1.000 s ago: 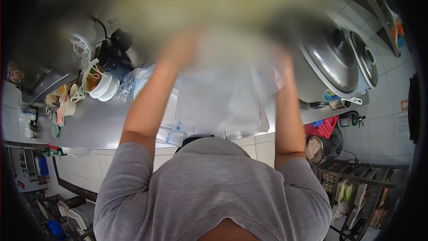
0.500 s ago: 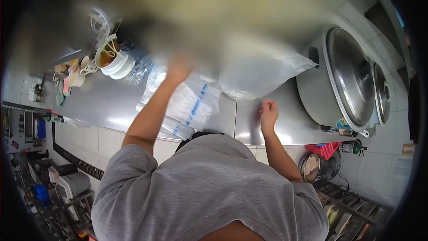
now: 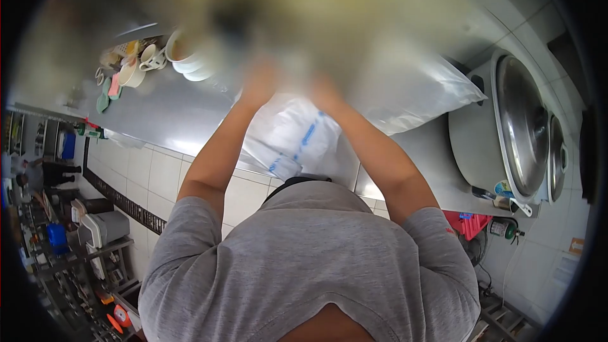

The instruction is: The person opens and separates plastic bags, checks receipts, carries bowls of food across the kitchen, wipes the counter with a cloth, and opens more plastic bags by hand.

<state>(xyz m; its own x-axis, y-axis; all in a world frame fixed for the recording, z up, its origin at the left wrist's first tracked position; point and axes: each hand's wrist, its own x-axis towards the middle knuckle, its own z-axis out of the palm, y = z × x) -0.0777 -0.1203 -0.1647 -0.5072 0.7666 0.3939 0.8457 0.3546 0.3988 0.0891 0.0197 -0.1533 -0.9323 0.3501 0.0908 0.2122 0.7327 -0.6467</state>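
Observation:
My left hand [image 3: 258, 87] reaches forward over a stack of clear plastic bags with blue print [image 3: 288, 130] at the counter's front. Beside it, my right hand [image 3: 325, 94] is at the upper right part of the same stack. A smear across the top of the view hides the fingers of both hands, so I cannot tell whether they grip the plastic. Right of my right hand lies a large translucent plastic bag [image 3: 411, 98], its far part blurred.
Stacked white tubs [image 3: 197, 73], a white cup [image 3: 152, 57] and pink and green cloths [image 3: 114, 87] are at the left of the steel counter [image 3: 164, 114]. Large lidded pots [image 3: 478, 142] stand at the right. A person [image 3: 47, 174] is in the far left background.
My right hand has moved from the bare counter forward and left to the printed bags, alongside my left hand. The view has shifted, so the counter things appear displaced.

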